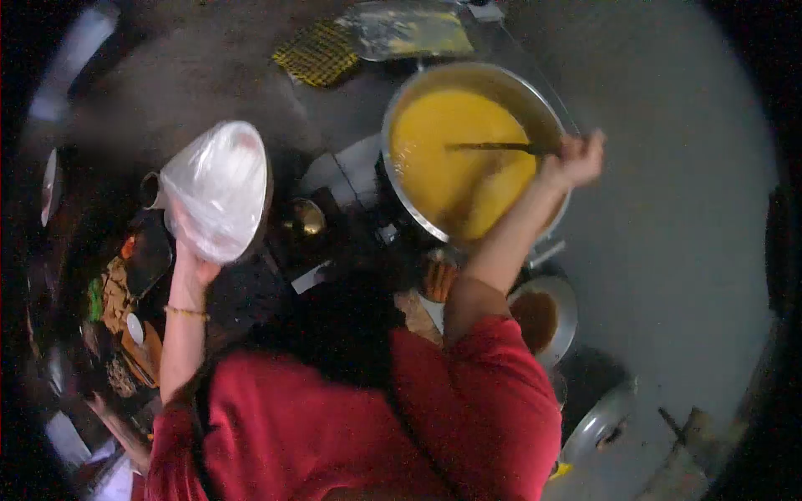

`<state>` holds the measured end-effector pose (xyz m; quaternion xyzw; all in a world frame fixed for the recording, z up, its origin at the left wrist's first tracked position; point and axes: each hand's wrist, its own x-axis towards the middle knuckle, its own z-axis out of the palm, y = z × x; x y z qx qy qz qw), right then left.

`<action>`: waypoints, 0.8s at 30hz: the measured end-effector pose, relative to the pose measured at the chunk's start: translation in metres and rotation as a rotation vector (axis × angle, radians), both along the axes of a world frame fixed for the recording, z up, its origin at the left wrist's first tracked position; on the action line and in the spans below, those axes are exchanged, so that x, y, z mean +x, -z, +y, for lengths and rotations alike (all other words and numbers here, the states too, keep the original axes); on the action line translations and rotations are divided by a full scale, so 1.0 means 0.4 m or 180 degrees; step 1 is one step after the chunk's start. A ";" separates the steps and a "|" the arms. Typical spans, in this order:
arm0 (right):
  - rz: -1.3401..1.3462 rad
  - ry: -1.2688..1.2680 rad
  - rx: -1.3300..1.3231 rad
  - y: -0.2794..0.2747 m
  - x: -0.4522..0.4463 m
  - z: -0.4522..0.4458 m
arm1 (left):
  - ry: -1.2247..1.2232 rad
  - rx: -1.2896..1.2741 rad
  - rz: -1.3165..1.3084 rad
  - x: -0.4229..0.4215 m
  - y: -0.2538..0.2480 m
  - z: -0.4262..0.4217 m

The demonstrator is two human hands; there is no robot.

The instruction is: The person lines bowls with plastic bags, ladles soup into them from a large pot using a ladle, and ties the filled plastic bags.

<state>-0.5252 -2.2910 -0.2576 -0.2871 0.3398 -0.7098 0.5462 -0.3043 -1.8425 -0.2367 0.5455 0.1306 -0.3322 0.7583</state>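
A wide metal pot [391, 171] holds yellow liquid [443, 125]. My right hand [576, 160], over the pot's right rim, is closed around the end of a dark stirring tool [493, 147]. The far end of this tool dips into the liquid, so its shape is hidden. On the left, my left hand [197, 265] grips a round, bowl-like dish wrapped in clear plastic [221, 192] from below. The dish is tilted on its side and held up away from the pot. What lies inside the plastic is blurred.
A yellow-black mesh [317, 54] and a smeared clear tray [409, 32] lie behind the pot. A pan of brown liquid [535, 321] and a metal lid [597, 417] are at right. A small brass pot [307, 217] sits centrally. Another person's limb [121, 430] shows lower left.
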 end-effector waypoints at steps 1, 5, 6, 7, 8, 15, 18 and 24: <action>-0.0246 0.0124 0.0093 -0.002 -0.101 0.000 | 0.0081 0.0001 0.0053 0.014 0.002 -0.028; 0.0032 -0.0379 -0.0645 -0.093 -0.381 0.128 | 0.0451 -0.0175 0.0034 0.058 0.013 -0.104; 0.0296 -0.0356 -0.0623 -0.145 -0.394 0.175 | 0.0463 -0.0188 0.0007 0.068 0.028 -0.108; 0.0557 -0.0331 -0.0607 -0.186 -0.396 0.215 | 0.0474 -0.0210 -0.0024 0.076 0.039 -0.112; 0.0810 -0.0904 -0.1109 -0.214 -0.394 0.245 | 0.0482 -0.0266 -0.0011 0.084 0.041 -0.108; 0.2295 -0.0205 -0.0692 0.063 -0.006 0.131 | 0.0627 -0.0531 -0.0163 0.097 0.010 0.014; 0.1955 -0.0681 -0.0140 0.114 0.170 0.084 | 0.0435 -0.0495 -0.0256 0.077 0.002 0.091; 0.2687 -0.0463 -0.2356 0.027 0.178 -0.012 | -0.0027 -0.0837 -0.0521 0.078 0.092 0.211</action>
